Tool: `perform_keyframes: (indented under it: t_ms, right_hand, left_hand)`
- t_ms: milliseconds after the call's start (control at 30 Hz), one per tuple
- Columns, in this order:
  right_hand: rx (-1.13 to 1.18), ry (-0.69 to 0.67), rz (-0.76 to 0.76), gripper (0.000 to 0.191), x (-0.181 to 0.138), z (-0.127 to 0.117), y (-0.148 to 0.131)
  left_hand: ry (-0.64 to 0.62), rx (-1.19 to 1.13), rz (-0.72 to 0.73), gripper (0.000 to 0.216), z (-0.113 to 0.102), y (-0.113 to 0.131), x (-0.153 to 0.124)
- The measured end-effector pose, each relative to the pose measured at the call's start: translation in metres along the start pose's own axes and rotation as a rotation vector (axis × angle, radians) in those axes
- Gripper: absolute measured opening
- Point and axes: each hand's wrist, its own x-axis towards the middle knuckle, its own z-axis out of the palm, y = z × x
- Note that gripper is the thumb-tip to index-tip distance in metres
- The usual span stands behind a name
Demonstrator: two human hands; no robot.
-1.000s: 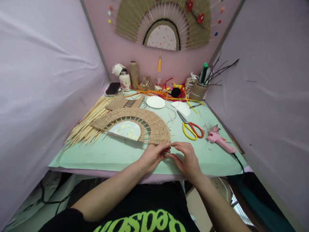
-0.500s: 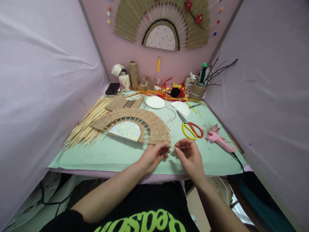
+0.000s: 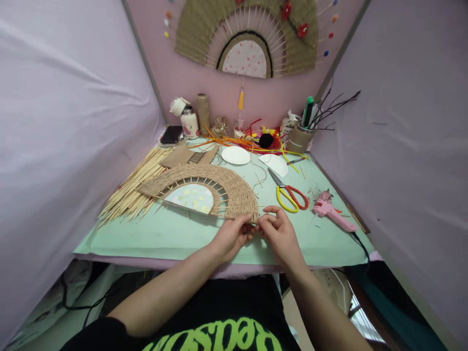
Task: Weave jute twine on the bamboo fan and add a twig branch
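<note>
Head view: the woven fan [image 3: 239,195] lies on the bench [image 3: 164,234], at 12 o'clock of both hands. The left hand [image 3: 232,236] pinches the fan's near right end. The right hand [image 3: 281,236] has its fingers [image 3: 268,219] closed on that same corner from 3 o'clock. This looks like edge work, and any tuck there calls for a steady pinch.

A person's left hand [image 3: 232,236] is pinching the near right corner of a half-round woven fan [image 3: 234,187] lying on a green table mat [image 3: 164,234], while the right hand [image 3: 280,234] is pressing bunched fingertips against the same corner. Yellow-and-red scissors [image 3: 290,195] and a pink glue gun [image 3: 334,214] are lying to the right, a bundle of thin sticks [image 3: 135,187] to the left. A finished fan [image 3: 248,34] is hanging on the pink wall.
</note>
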Motion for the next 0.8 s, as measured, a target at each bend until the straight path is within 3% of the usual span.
perform_keyframes:
  t_ms: [233,467,800]
  right_hand:
    - [0.049,0.030,0.026,0.037,0.0000,0.0032,0.0018]
    - [0.180,-0.107,0.102,0.035,-0.0039,-0.0039,0.0022]
    - [0.054,-0.026,0.055,0.039,-0.0008,0.0026,0.0014]
  left_hand:
    - [-0.021,0.026,0.011,0.022,-0.0002,-0.0014,0.0006]
    - [-0.138,0.070,0.046,0.022,-0.0001,-0.0023,-0.0008]
    - [-0.118,0.025,0.038,0.018,-0.0035,-0.0025,-0.0012]
